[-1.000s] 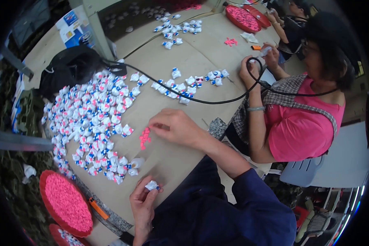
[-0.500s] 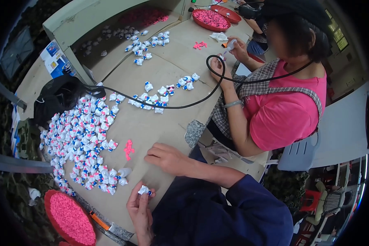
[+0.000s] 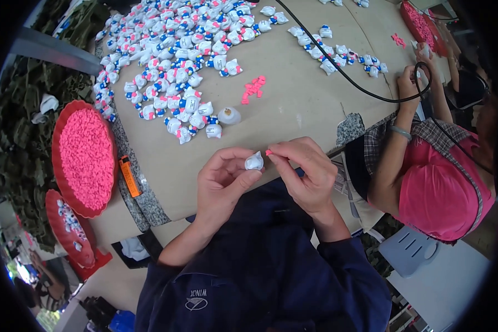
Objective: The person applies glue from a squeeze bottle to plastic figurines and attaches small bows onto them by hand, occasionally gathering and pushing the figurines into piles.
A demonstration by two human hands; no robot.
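Note:
My left hand [image 3: 222,180] holds a small white cat-like figurine [image 3: 254,161] between thumb and fingers. Close beside it, my right hand [image 3: 310,174] pinches a tiny pink piece [image 3: 269,152] at its fingertips, a little apart from the figurine. Beyond my hands lies a small scatter of loose pink pieces [image 3: 254,88] on the table. A whitish, rounded bottle [image 3: 229,115] lies at the near edge of a big heap of white, blue and pink figurines [image 3: 177,61].
A red bowl of pink pieces [image 3: 86,160] stands at the left, with an orange-handled tool [image 3: 130,177] beside it. Below is another red tray [image 3: 69,229] with small parts. On the right sits a co-worker in a pink shirt [image 3: 434,193]. A black cable [image 3: 348,74] crosses above more figurines.
The view has turned and shifted. My right hand has come from the tabletop near the pink pieces to beside the figurine and now pinches a pink piece. My left hand still holds the figurine.

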